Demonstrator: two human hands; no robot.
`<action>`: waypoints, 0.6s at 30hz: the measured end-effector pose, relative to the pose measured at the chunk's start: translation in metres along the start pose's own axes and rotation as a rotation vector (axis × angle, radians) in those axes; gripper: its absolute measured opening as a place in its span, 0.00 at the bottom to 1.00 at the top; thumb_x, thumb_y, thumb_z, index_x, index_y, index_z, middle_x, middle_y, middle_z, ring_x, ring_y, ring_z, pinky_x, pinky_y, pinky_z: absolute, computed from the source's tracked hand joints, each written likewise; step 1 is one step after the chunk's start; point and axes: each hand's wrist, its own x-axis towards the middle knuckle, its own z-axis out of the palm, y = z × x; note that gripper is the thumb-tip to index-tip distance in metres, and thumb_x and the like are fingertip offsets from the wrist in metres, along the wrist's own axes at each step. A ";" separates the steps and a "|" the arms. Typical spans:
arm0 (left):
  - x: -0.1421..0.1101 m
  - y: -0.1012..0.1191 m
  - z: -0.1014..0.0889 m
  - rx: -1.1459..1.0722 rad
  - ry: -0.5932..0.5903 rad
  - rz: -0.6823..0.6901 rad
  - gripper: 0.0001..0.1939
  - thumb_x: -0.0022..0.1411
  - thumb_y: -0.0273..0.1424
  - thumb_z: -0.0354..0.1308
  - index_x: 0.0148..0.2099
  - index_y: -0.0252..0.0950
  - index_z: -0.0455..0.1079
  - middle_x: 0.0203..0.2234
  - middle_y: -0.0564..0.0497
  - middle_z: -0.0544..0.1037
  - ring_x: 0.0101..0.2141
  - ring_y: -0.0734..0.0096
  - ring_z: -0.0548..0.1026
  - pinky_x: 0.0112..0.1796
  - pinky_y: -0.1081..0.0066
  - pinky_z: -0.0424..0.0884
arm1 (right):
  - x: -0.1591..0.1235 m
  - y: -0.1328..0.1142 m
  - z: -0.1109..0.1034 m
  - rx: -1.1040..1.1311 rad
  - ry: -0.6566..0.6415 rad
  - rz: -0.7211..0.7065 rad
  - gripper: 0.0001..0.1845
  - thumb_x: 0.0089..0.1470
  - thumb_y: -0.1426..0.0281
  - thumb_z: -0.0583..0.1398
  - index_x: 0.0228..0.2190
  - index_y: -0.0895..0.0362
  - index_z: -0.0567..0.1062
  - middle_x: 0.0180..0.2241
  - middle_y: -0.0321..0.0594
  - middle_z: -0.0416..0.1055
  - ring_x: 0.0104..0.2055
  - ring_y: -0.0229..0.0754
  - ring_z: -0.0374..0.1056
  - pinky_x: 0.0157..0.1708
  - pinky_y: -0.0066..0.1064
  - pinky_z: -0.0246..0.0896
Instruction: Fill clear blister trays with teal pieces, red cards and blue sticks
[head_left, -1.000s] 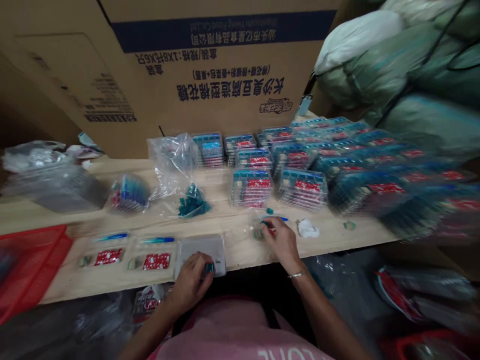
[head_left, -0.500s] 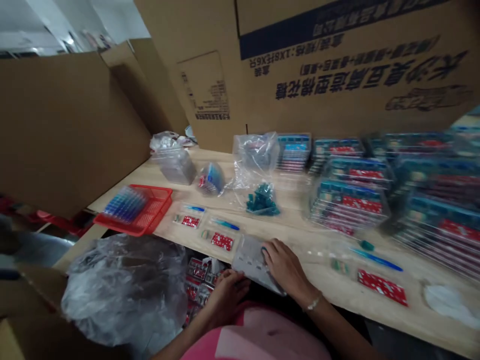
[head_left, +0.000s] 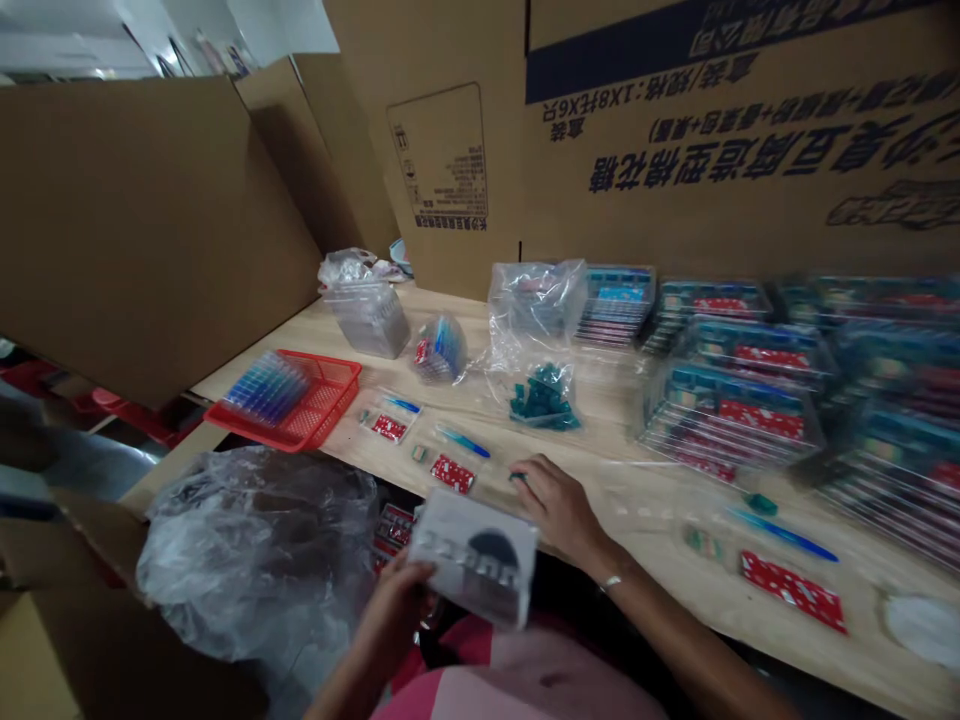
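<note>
My left hand [head_left: 394,610] is shut on the lower edge of a clear plastic blister tray [head_left: 476,558], lifted off the table and tilted, with a dark shape showing through it. My right hand [head_left: 559,510] rests on the wooden table [head_left: 600,455], its fingertips pinching a small teal piece [head_left: 517,477]. Just left of it lies a red printed card [head_left: 452,474], with a blue stick [head_left: 461,441] beyond. A second set of card [head_left: 390,428] and blue stick [head_left: 403,405] sits further left.
Stacked blister packs [head_left: 727,415] fill the table's right side, and a bag of teal pieces [head_left: 544,398] lies behind my right hand. A red basket [head_left: 285,402] sits at the table's left end. A plastic bag [head_left: 255,550] bulges below the front edge, with cardboard boxes [head_left: 150,230] behind.
The view has swung left since the oldest frame. The tray has risen off the table in my left hand, and my right hand has moved from the tray to the teal piece.
</note>
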 end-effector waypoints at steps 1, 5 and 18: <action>-0.003 0.013 -0.019 -0.043 0.078 0.061 0.09 0.41 0.23 0.61 0.28 0.34 0.66 0.17 0.56 0.71 0.16 0.80 0.66 0.15 0.81 0.60 | 0.009 -0.005 0.009 -0.017 -0.031 -0.056 0.10 0.59 0.73 0.51 0.38 0.55 0.72 0.36 0.42 0.71 0.40 0.43 0.67 0.42 0.35 0.63; 0.000 0.068 -0.079 -0.111 0.300 0.209 0.06 0.45 0.19 0.57 0.26 0.33 0.64 0.16 0.58 0.68 0.15 0.82 0.64 0.14 0.82 0.62 | 0.032 -0.019 0.046 -0.128 -0.173 -0.254 0.09 0.56 0.76 0.54 0.34 0.56 0.74 0.35 0.42 0.72 0.40 0.45 0.66 0.43 0.38 0.63; 0.081 0.136 -0.030 0.026 0.328 0.103 0.09 0.61 0.23 0.49 0.28 0.33 0.60 0.14 0.57 0.66 0.12 0.82 0.64 0.12 0.84 0.60 | 0.010 0.005 -0.022 -0.204 -0.068 -0.193 0.08 0.59 0.75 0.53 0.36 0.57 0.72 0.35 0.42 0.71 0.40 0.42 0.66 0.43 0.35 0.62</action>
